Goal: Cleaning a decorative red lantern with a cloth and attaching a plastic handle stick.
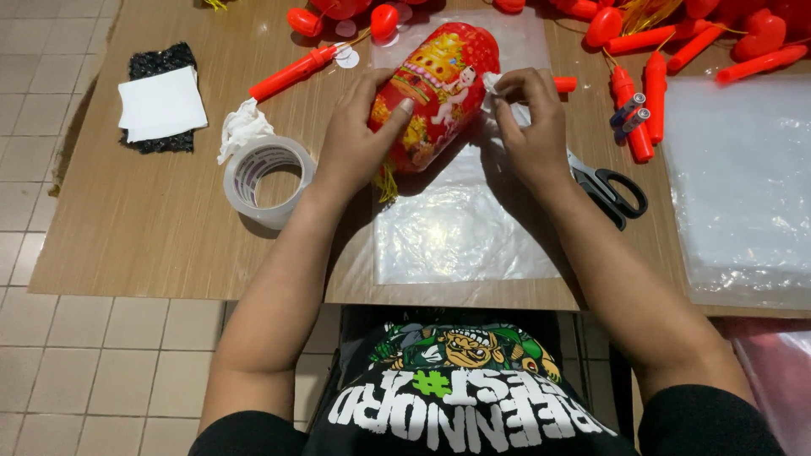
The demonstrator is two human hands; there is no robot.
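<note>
Wooden table (152,228): glossy red-gold lantern (435,93) in left hand (355,143), right hand (532,127) pinching white scrap (491,82).

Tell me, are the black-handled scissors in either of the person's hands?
No, the black-handled scissors lie on the wooden table beside the right hand, which pinches white paper.

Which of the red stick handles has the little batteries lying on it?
The upright red stick handle on the right, just above the black scissors. Two small batteries lie across it; the other red handles, like the long one at upper left, carry none.
</note>
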